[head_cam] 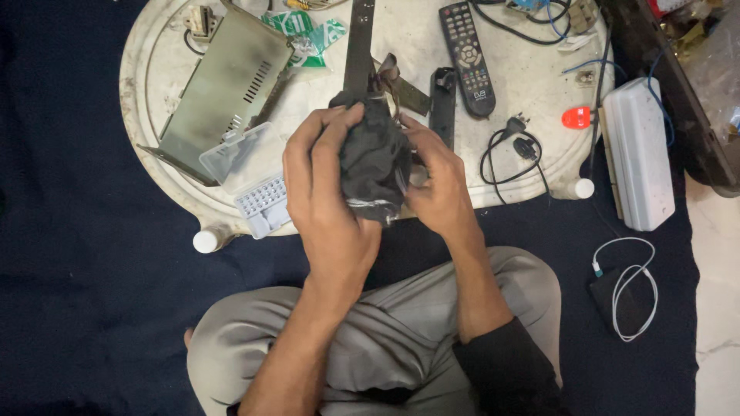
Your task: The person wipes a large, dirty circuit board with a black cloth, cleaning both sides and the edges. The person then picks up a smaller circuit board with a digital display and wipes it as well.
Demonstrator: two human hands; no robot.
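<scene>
Both hands, left hand and right hand, close their grip around a black cloth bundle held over the near edge of the round white worktop, between a clear plastic box and a black cable.

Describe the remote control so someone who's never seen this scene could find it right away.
Start at the round white tray table in front of the seated person. Near its far edge, beyond the right hand, lies the remote control, pointing away and tilted slightly. It is the only long black bar covered in rows of small buttons; the plain black strip beside it has none.
</scene>
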